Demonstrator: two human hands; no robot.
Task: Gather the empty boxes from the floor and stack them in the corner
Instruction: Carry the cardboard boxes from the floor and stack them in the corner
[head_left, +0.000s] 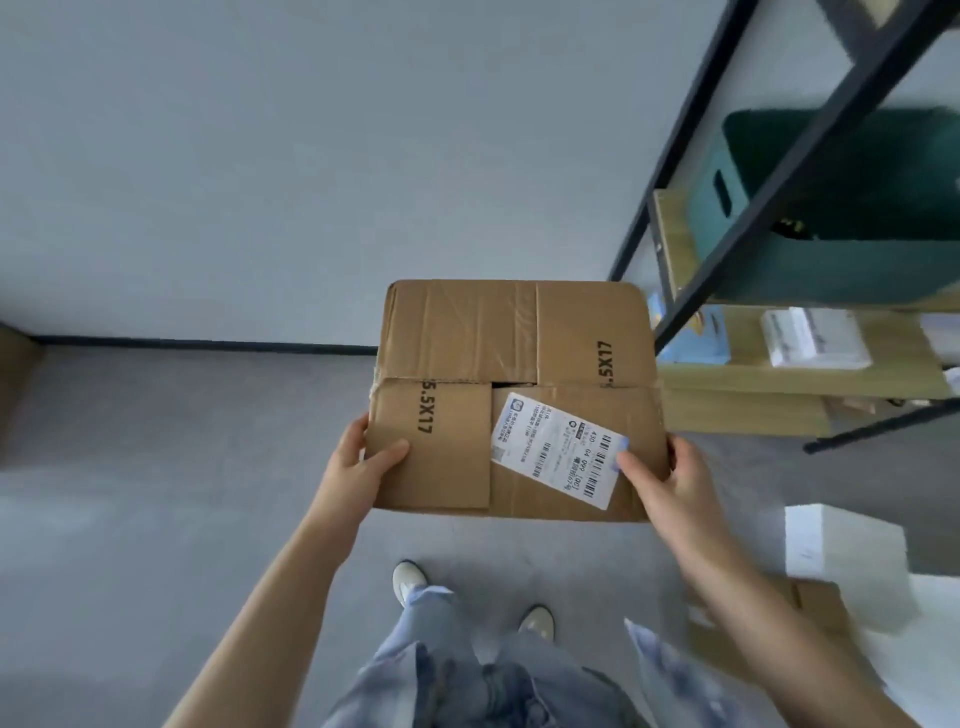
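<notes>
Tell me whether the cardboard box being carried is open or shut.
Shut: the cardboard box has its top flaps folded flat, leaving only a small gap at the seam.

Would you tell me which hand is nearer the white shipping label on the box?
Right. The right hand has its thumb on the label; the left hand grips the box's opposite edge.

You hold a creased brown corrugated-cardboard box (514, 395), matt, with glossy clear tape strips and a smooth white paper shipping label (558, 450). Beside you stands a black matt metal shelf frame (769, 202) with pale wood-grain boards, over matt grey carpet-like floor (156, 493)
</notes>
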